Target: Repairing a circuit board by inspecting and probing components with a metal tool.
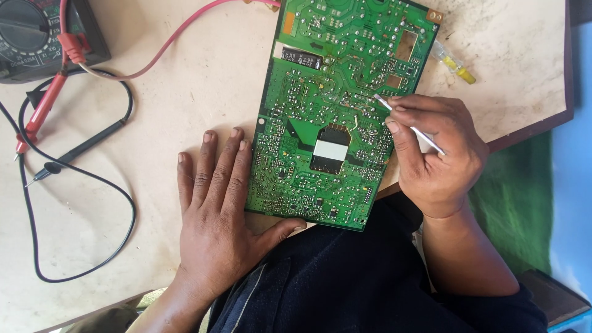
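Observation:
A large green circuit board (320,117) lies solder side up on the pale worktable (185,92), its near corner hanging over the table edge. My left hand (216,216) rests flat on the table against the board's left edge, fingers together and the thumb under the near edge. My right hand (435,154) is closed around a thin white stick-like tool (410,126). The tool's tip touches the board near its right middle.
A black multimeter (37,34) sits at the far left corner, with a red probe (43,105), a black probe (80,148) and looping leads across the left side. A small yellow-tipped tube (453,61) lies right of the board. The table's edge runs diagonally on the right above a green surface (512,203).

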